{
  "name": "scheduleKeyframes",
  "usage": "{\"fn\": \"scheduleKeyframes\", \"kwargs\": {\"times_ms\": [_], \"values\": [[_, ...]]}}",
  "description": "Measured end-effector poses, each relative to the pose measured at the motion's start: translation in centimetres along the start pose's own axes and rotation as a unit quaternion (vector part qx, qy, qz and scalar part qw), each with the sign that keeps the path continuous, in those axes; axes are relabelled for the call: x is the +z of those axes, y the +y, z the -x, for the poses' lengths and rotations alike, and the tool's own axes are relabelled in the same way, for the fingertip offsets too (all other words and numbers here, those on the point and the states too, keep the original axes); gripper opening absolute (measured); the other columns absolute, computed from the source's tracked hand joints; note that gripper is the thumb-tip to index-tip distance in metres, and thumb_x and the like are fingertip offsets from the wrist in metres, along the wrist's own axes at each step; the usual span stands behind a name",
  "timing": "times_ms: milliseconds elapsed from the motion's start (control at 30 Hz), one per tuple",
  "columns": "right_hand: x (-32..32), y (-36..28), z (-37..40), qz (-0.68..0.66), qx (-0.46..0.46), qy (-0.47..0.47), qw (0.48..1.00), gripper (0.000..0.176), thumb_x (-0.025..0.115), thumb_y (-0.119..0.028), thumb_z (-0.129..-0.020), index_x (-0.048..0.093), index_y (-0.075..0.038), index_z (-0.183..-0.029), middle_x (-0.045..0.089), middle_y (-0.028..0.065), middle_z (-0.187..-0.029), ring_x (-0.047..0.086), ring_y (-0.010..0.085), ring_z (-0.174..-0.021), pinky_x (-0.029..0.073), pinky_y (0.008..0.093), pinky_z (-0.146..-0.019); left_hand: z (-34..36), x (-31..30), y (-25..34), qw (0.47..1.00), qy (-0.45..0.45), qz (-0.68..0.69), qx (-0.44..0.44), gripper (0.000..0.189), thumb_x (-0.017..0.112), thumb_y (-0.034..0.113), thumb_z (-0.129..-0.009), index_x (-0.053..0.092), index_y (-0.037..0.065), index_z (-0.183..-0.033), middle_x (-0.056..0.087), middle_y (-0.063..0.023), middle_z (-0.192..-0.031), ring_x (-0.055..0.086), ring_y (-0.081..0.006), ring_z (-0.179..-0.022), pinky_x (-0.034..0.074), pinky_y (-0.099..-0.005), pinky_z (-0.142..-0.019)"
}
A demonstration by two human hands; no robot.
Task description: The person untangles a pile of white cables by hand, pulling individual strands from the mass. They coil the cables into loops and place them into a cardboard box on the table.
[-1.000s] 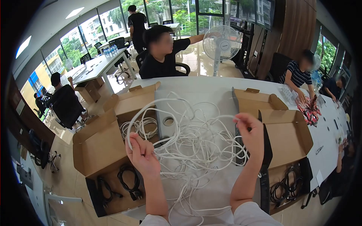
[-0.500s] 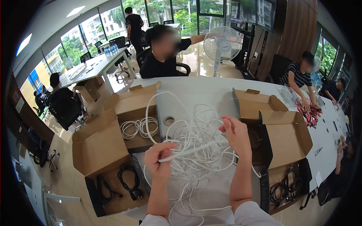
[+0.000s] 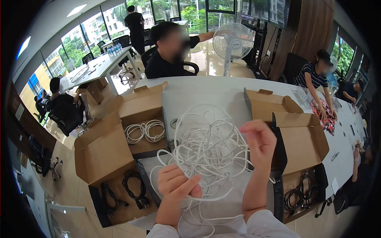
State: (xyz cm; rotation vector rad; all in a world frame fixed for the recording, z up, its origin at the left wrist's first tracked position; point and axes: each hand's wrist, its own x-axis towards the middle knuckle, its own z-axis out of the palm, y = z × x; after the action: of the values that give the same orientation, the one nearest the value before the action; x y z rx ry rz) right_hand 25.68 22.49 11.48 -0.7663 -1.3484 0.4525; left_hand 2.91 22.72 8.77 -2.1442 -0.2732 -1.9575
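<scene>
A tangled heap of thin white cable (image 3: 210,146) lies on the white table in front of me. My left hand (image 3: 178,182) is closed on a strand of white cable at the heap's near left side, and a wide loop sweeps right from its fingers. At the heap's right edge, my right hand (image 3: 260,142) is raised with its fingers curled in. Loops pass close to those fingertips, but what they hold, if anything, is hidden. More loose strands trail toward me below my left hand.
Left, an open cardboard box (image 3: 143,148) holds coiled white cables; a nearer box (image 3: 119,212) holds black power cords. On the right, another open box (image 3: 303,218) contains black cables, with one more behind. Across the table sits a person (image 3: 166,55) near a white fan (image 3: 233,41).
My left hand has moved slightly right and down, with the cable now bowed into a wide loop. My right hand has shifted right, its fingers more curled. The camera view has tilted slightly.
</scene>
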Motion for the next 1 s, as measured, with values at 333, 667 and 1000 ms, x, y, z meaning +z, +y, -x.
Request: {"fn": "scheduleKeyframes", "kwargs": {"times_ms": [333, 667, 1000], "values": [[5.7, 3.7, 2.6, 0.275, 0.052, -0.266, 0.923, 0.024, 0.053, 0.002, -0.081, 0.064, -0.002, -0.102, 0.060, 0.0134, -0.098, 0.058, 0.0318, -0.093, 0.047, 0.0373, -0.081, 0.5, 0.2, 1.1, 0.985, 0.135, -0.047, 0.098, 0.034, 0.046, 0.031, -0.092, 0.050, 0.007, -0.068, 0.042, -0.0010, -0.061, 0.042, -0.0149, -0.053, 0.032, -0.0289, -0.047], [5.5, 5.0, 2.3, 0.419, -0.007, -0.274, 0.865, 0.017, 0.059, -0.001, -0.076, 0.065, -0.006, -0.091, 0.055, 0.0090, -0.084, 0.055, 0.0269, -0.084, 0.044, 0.0373, -0.074, -2.5, -3.1, 4.3, 0.996, -0.053, -0.014, -0.068, 0.016, 0.062, 0.020, -0.082, 0.056, 0.008, -0.073, 0.048, -0.0005, -0.059, 0.044, -0.0160, -0.056, 0.035, -0.0310, -0.053], [3.7, 4.1, -0.4, 0.260, -0.076, -0.052, 0.961, 0.011, 0.058, 0.000, -0.081, 0.061, -0.005, -0.090, 0.058, 0.0090, -0.089, 0.055, 0.0254, -0.074, 0.042, 0.0340, -0.067, -6.1, -3.4, 3.5, 0.895, -0.230, 0.336, -0.182, 0.049, 0.073, 0.009, -0.067, 0.059, 0.008, -0.114, 0.060, -0.0165, -0.110, 0.059, -0.0339, -0.093, 0.048, -0.0419, -0.081]]}}
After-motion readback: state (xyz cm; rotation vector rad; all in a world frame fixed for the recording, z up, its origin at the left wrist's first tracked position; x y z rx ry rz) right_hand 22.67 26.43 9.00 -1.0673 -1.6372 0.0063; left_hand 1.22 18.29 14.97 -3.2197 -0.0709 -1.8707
